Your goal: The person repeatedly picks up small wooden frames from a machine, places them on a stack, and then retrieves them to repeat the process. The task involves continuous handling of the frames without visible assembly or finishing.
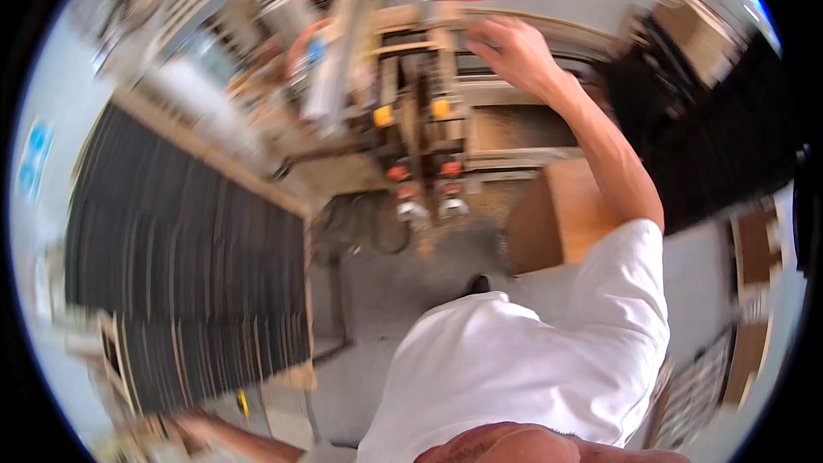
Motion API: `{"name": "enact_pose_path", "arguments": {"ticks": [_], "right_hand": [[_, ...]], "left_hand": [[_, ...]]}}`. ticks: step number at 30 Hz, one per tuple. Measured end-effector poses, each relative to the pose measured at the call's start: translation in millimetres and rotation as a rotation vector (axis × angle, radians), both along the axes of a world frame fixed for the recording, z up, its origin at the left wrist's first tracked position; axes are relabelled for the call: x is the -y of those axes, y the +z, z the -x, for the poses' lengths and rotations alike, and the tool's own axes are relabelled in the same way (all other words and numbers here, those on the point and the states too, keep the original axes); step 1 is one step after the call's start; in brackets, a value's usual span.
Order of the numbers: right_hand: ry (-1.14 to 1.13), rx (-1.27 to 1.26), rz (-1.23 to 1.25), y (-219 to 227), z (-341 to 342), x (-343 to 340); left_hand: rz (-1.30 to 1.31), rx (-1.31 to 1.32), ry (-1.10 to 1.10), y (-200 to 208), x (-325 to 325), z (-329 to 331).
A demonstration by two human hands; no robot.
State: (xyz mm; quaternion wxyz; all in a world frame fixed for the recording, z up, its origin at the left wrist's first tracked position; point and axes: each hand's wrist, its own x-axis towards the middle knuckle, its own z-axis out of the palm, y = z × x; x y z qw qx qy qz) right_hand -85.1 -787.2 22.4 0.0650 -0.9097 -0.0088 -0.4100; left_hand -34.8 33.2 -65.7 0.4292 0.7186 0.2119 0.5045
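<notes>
My right hand [513, 50] reaches far forward over the bench machine [420, 77]. Its fingers are curled together, with a small dark patch at the fingertips that is too blurred to name. Just left of it run the machine's wooden rails, with two yellow blocks [441, 109] on them. Two red-and-silver clamp-like ends [451, 184] stick out toward me. My left hand [195, 423] is low at the far left, beside the lower end of a stack of dark boards [189, 274]. Motion smears its fingers, so what it touches is unclear.
A brown wooden box [557, 214] stands under my right arm. Another dark stack [720, 137] rises at the right. Clutter and a long pale metal bar [334, 60] lie at the far left of the machine. Grey floor [403, 283] shows between the stack and my body.
</notes>
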Motion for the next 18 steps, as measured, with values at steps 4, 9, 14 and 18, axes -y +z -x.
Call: {"name": "enact_pose_path", "arguments": {"ticks": [4,9,14,18], "right_hand": [[-0.437,0.064,0.266,109,91,75],[-1.212,-0.030,0.441,220,253,146],[-1.504,-0.128,0.327,252,372,162],[-1.114,-0.395,0.078,263,462,212]], "left_hand": [[-0.256,-0.317,-0.351,-213,144,51],[0.061,-1.054,-1.012,-358,315,107],[0.139,-1.228,-1.361,-379,412,59],[0.260,-1.280,-1.611,-344,487,-20]]}}
